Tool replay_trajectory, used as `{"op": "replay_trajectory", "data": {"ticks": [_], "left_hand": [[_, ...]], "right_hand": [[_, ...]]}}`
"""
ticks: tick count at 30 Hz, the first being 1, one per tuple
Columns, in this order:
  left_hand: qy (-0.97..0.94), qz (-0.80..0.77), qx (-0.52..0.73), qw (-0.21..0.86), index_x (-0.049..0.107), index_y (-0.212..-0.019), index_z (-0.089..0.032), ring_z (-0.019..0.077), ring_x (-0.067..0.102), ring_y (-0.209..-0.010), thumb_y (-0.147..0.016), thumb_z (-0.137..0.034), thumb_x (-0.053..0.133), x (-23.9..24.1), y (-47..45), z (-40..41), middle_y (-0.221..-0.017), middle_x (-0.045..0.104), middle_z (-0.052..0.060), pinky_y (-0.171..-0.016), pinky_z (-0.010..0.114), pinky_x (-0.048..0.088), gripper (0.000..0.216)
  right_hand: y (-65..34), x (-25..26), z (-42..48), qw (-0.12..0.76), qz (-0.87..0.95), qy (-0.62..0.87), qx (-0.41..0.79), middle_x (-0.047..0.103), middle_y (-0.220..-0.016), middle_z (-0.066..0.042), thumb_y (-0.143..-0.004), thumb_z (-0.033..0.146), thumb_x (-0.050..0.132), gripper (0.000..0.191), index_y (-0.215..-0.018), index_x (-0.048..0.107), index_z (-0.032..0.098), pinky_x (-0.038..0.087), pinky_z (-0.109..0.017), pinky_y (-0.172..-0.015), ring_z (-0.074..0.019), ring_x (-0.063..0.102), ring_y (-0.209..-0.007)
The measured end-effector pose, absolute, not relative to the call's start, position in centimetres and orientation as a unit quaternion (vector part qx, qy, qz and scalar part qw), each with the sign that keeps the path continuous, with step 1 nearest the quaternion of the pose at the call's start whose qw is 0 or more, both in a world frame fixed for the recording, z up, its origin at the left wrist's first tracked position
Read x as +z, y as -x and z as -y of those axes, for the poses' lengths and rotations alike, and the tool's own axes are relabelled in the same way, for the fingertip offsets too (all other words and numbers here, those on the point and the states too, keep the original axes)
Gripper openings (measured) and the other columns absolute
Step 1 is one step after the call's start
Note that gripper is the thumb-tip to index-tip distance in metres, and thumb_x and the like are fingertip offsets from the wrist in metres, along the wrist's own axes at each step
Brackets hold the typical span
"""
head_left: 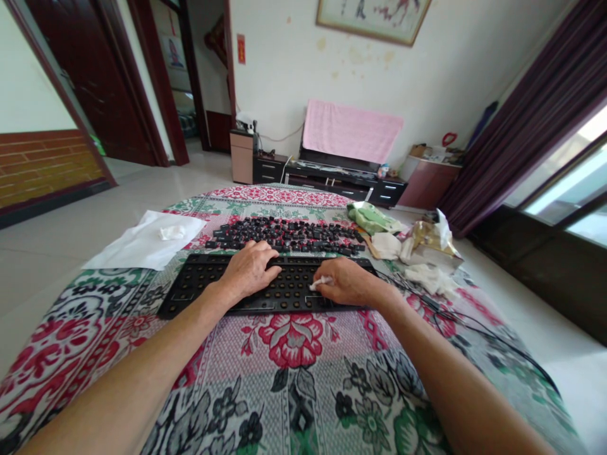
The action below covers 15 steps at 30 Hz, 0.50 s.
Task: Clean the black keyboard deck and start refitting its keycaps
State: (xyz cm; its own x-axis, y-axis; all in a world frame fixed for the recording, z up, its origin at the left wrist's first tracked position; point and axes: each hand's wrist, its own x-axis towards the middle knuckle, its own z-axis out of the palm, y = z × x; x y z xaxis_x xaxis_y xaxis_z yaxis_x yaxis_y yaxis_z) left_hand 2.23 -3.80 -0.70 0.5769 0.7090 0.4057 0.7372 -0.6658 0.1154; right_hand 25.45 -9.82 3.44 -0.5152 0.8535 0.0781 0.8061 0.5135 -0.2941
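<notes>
A black keyboard (258, 304) with its keycaps off lies on the flowered tablecloth, its round switch posts showing. My left hand (251, 268) rests on the middle of its upper part, thumb and fingers apart, holding nothing that I can see. Over the right part of the keyboard, my right hand (345, 281) is closed on a small twisted piece of white tissue (322, 282), whose tip points left and down at the switches. Many loose black keycaps (289, 235) are spread in a wide band just behind the keyboard.
A white sheet (137, 243) with a crumpled tissue (172, 233) lies at the left. On the right are a green cloth (372, 218), a gold tissue pack (429, 240), crumpled tissues (429, 278) and a black cable (493, 335). A low TV cabinet (332, 183) stands beyond the table.
</notes>
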Motion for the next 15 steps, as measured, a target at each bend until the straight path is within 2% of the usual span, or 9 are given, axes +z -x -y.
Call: {"op": "replay_trajectory", "data": {"ticks": [6, 10, 15], "left_hand": [[0.888, 0.408, -0.21, 0.034, 0.064, -0.1, -0.018, 0.0205, 0.05, -0.088, -0.08, -0.036, 0.053, -0.7, -2.3, 3.7, -0.097, 0.061, 0.006, -0.084, 0.034, 0.04, 0.029], [0.888, 0.412, -0.203, 0.039, 0.064, -0.1, -0.018, 0.0209, 0.05, -0.088, -0.08, -0.037, 0.053, -0.5, -2.3, 3.8, -0.097, 0.061, 0.006, -0.084, 0.034, 0.041, 0.03], [0.888, 0.415, -0.194, 0.048, 0.064, -0.101, -0.018, 0.021, 0.05, -0.088, -0.081, -0.037, 0.051, -0.4, -2.3, 4.0, -0.098, 0.061, 0.006, -0.084, 0.033, 0.041, 0.03]], "right_hand": [[-25.8, 4.7, 10.3, 0.101, 0.825, 0.535, 0.152, 0.067, -0.072, -0.004, -0.072, 0.022, 0.051, 0.021, -0.082, 0.069, 0.016, 0.04, -0.024, -0.056, -0.0127, 0.056, -0.061], [-25.5, 4.1, 10.2, 0.11, 0.846, 0.502, 0.141, 0.068, -0.076, -0.005, -0.072, 0.021, 0.051, 0.021, -0.083, 0.069, 0.016, 0.04, -0.023, -0.059, -0.013, 0.057, -0.065], [-26.0, 3.8, 10.0, 0.076, 0.845, 0.506, 0.154, 0.068, -0.076, -0.005, -0.072, 0.022, 0.05, 0.023, -0.082, 0.069, 0.017, 0.04, -0.023, -0.06, -0.0129, 0.057, -0.065]]}}
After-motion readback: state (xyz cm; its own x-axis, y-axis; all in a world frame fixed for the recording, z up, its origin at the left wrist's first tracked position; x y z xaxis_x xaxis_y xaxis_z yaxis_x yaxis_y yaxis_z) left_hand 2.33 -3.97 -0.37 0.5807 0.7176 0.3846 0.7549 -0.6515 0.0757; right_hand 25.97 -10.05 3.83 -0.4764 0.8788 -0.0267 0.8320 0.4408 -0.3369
